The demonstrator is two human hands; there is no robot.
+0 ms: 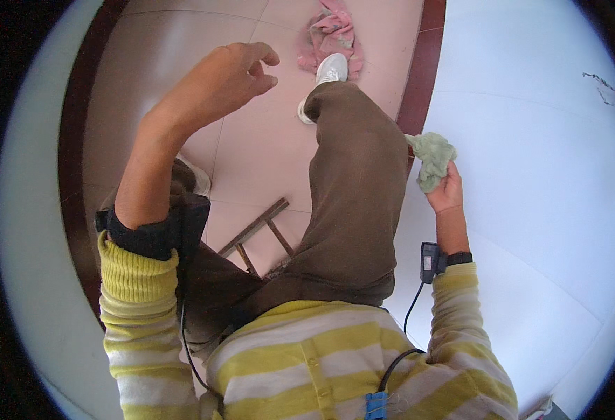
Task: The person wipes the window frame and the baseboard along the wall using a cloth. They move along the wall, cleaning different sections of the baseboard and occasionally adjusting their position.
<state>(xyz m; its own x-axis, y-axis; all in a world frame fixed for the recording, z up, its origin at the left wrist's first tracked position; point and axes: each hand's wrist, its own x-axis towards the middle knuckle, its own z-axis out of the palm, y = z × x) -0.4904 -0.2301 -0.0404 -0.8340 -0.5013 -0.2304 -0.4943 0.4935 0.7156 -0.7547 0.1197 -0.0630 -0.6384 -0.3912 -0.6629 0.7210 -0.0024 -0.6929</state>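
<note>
My right hand (pixel 446 189) is closed around a crumpled, pale green cloth (pixel 433 157), beside the white wall at the right. My left hand (pixel 247 71) is raised over the tiled floor at the upper left, fingers curled and apart, with nothing in it. A pink, stained cloth (pixel 332 31) lies bunched on the floor at the top, and the toe of one of my white shoes (pixel 332 68) touches or overlaps its lower edge.
Between my legs shows a frame of narrow bars (pixel 257 226), perhaps part of a low stool. Dark red skirting (pixel 424 68) edges the pinkish tiles (pixel 265 157) along the white wall (pixel 517 157). Black cables run from devices on both my forearms.
</note>
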